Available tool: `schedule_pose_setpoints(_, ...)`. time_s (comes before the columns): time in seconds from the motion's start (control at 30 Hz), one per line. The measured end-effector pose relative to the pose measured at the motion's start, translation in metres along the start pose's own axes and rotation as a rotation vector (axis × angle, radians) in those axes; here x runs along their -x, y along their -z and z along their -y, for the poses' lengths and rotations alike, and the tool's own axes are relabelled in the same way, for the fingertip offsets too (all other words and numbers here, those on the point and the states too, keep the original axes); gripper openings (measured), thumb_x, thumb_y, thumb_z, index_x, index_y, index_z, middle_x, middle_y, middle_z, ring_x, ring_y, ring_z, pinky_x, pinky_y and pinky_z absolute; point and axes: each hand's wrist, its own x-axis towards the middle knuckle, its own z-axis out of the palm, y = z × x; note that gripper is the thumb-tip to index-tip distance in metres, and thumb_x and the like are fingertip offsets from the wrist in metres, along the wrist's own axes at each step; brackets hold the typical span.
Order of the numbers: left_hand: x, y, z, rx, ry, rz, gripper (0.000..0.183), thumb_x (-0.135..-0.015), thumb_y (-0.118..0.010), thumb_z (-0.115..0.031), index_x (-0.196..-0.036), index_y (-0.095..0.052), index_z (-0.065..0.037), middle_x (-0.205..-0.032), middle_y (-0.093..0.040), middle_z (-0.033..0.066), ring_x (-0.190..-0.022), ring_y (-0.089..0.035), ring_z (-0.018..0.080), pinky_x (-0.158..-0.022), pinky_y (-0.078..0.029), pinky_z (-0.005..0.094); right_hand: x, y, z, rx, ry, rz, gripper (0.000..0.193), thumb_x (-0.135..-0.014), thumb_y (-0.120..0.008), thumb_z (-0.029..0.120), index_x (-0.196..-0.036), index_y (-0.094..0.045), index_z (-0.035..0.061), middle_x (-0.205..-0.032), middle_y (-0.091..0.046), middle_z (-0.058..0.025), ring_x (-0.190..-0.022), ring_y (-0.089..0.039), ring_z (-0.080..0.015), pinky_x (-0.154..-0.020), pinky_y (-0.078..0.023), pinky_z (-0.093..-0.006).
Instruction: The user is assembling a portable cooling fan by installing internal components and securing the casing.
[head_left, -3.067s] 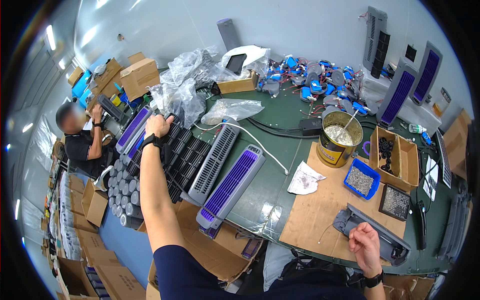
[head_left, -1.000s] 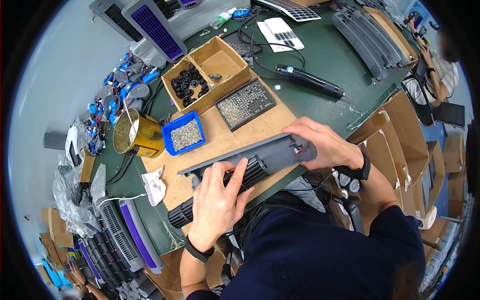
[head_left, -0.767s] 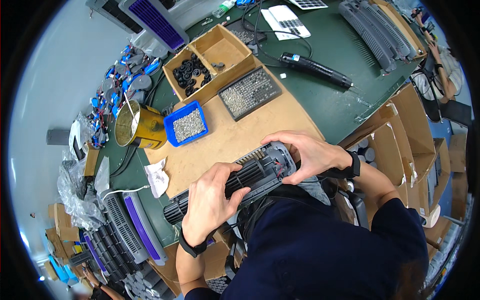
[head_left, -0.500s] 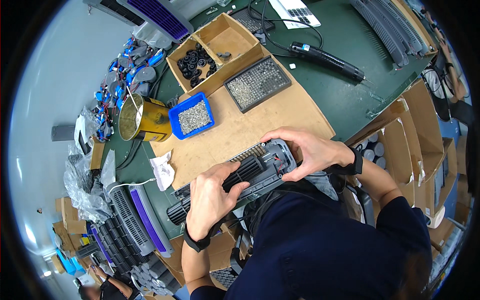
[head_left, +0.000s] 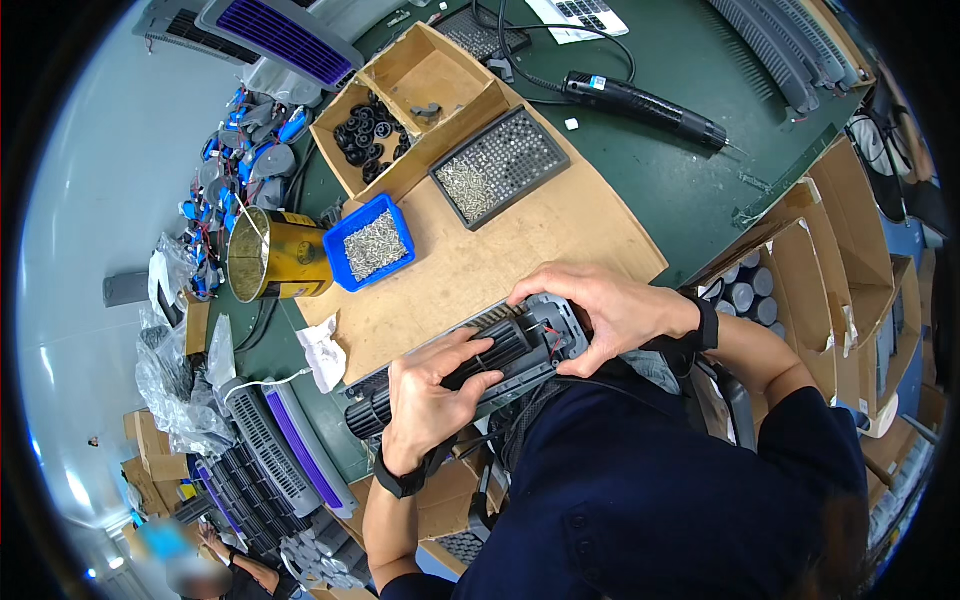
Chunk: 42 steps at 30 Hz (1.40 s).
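A long black ribbed fan roller [head_left: 368, 414] lies along a grey plastic fan housing [head_left: 528, 378] at the near edge of the workbench. My left hand [head_left: 425, 392] is wrapped over the roller, thumb on the near side and fingers on the far side. At the housing's right end, my right hand [head_left: 625, 318] grips the end block, with its thumb on the near side and fingers over the far side. Thin red wires [head_left: 553, 338] show inside that end. My left hand hides part of the roller, so I cannot tell how it sits in the housing there.
Beyond the housing on a brown board [head_left: 450, 285] stand a blue tray [head_left: 397, 262] of small screws, a black perforated tray [head_left: 530, 150] and a divided cardboard box [head_left: 450, 120] with black round parts. A yellow tin [head_left: 300, 262] stands left; a black electric screwdriver [head_left: 650, 110] lies far right.
The view has shifted slightly, so the bench items appear a little farther left. Both hands keep their grip on the roller and housing.
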Motion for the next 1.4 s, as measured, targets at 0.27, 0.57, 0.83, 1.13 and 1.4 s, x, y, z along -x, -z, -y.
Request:
schedule_pose_setpoints(0.27,-0.005,0.002,0.0,-0.01,0.033,0.032,0.036,-0.065,-0.083,-0.011,-0.1,-0.074,-0.006,-0.105,-0.068,0.0222,-0.093,-0.069,0.0341,-0.081,-0.055,0.0342,-0.001,-0.001,0.001,0.006,-0.026,0.028,0.075,-0.059,-0.081,0.019,-0.124,-0.048,0.0032,-0.111,-0.056,-0.0154,-0.102,-0.057,-0.0307,-0.089,-0.047,-0.0384)
schedule_pose_setpoints(0.57,-0.005,0.01,-0.003,-0.048,0.083,0.15,0.036,-0.066,-0.081,-0.009,-0.101,-0.074,-0.006,-0.106,-0.068,0.0227,-0.091,-0.069,0.0352,-0.08,-0.055,0.0343,0.003,-0.004,0.002,-0.022,-0.075,0.001,0.071,-0.059,-0.082,0.018,-0.119,-0.049,0.0044,-0.107,-0.056,-0.0127,-0.097,-0.057,-0.0282,-0.085,-0.047,-0.0367)
schedule_pose_setpoints(0.83,-0.005,0.002,0.006,0.015,-0.024,0.042,0.036,-0.064,-0.082,-0.01,-0.099,-0.074,-0.007,-0.105,-0.068,0.0221,-0.093,-0.069,0.0337,-0.081,-0.055,0.0342,0.002,-0.002,0.002,0.033,-0.047,-0.009,0.07,-0.058,-0.083,0.018,-0.117,-0.049,0.0051,-0.105,-0.056,-0.0125,-0.095,-0.057,-0.0294,-0.083,-0.048,-0.0377)
schedule_pose_setpoints(1.13,-0.006,-0.003,0.006,-0.053,-0.112,0.064,0.037,-0.065,-0.078,-0.009,-0.101,-0.073,-0.006,-0.109,-0.066,0.0231,-0.098,-0.066,0.0353,-0.082,-0.054,0.0385,0.002,-0.005,0.003,0.026,-0.098,0.019,0.07,-0.059,-0.083,0.021,-0.117,-0.049,0.0043,-0.11,-0.054,-0.0134,-0.103,-0.055,-0.0289,-0.09,-0.045,-0.036)
schedule_pose_setpoints(1.4,0.03,-0.007,0.003,-0.287,-0.197,-0.631,0.011,-0.077,-0.076,-0.014,-0.086,-0.073,-0.007,-0.092,-0.069,0.0097,-0.082,-0.066,0.0251,-0.074,-0.053,0.0362,0.003,-0.001,0.014,0.067,-0.167,0.055,0.078,-0.057,-0.087,0.02,-0.124,-0.048,0.004,-0.118,-0.053,-0.0104,-0.113,-0.052,-0.0239,-0.099,-0.041,-0.0336)
